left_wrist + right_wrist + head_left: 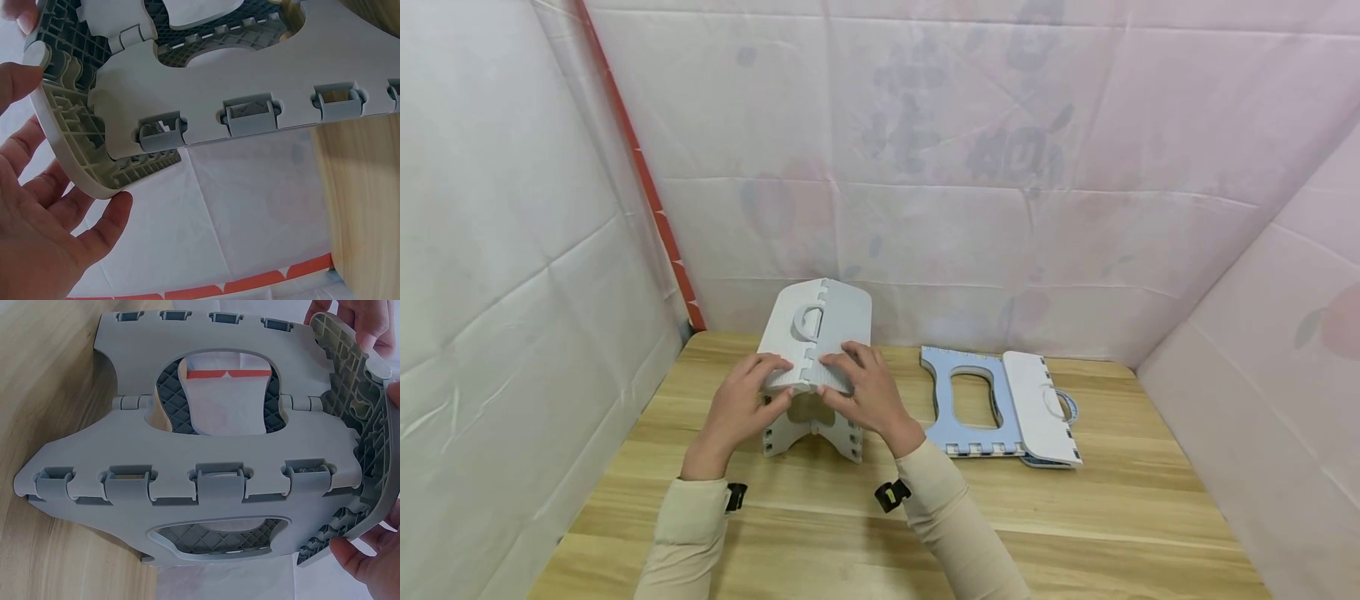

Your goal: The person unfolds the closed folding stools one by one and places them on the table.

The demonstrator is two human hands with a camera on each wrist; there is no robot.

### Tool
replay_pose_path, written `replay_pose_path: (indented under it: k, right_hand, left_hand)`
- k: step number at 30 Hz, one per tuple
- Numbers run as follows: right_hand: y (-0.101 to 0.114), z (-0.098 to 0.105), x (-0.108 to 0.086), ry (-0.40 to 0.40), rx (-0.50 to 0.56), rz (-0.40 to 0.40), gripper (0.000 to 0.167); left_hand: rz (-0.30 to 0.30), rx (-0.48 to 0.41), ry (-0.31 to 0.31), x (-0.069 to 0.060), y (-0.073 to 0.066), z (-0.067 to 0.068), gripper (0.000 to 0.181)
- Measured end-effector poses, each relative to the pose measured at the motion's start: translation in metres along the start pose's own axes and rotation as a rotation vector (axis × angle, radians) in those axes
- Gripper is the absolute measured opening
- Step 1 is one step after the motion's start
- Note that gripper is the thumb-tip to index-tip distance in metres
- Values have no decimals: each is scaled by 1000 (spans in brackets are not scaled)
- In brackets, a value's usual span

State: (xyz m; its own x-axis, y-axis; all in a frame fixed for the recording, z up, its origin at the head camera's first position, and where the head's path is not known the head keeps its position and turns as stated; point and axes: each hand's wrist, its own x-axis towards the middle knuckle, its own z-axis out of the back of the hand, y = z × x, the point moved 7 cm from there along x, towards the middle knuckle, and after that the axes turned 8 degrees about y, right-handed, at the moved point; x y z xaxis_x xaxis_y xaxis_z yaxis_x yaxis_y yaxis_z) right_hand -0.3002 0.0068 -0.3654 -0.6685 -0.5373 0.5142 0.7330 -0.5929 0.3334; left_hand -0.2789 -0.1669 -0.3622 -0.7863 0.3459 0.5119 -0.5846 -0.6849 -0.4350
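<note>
A grey-white folding step stool (846,312) stands partly folded on the table, its two top panels meeting in a raised ridge and its legs spread below. My left hand (745,408) grips the near edge of the left top panel. On the right panel, my right hand (872,396) holds the near edge in the same manner, thumb close to the middle hinge. The left wrist view shows fingers of the left hand (50,231) around the ribbed rim. In the right wrist view the hinged legs (231,444) are bent, with fingertips at the top's rim.
To the right, a blue and white folding stool (973,404) lies folded on the wooden table (820,542), its handle loop (1067,406) sticking out. Pale sheeting (925,233) walls off the back and both sides. A red strip (647,183) runs down the back left corner.
</note>
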Motion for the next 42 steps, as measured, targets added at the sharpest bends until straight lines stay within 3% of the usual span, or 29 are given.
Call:
replay_pose_path:
  k: [16,23,29,33,42]
  right_hand:
    - [0,2,2,-23,-59,34,36]
    - [1,0,1,-39,-80,46,37]
    - [0,0,3,55,-88,2,38]
    - [1,5,5,149,-96,-44,40]
    - [1,18,0,163,-129,-68,44]
  left_hand:
    - [-54,99,-46,2,-4,-2,28]
    - [-49,116,-47,1,-4,-2,27]
    - [-60,129,-12,3,-7,0,27]
    - [-27,152,39,7,-11,3,31]
    - [47,211,77,2,-13,9,38]
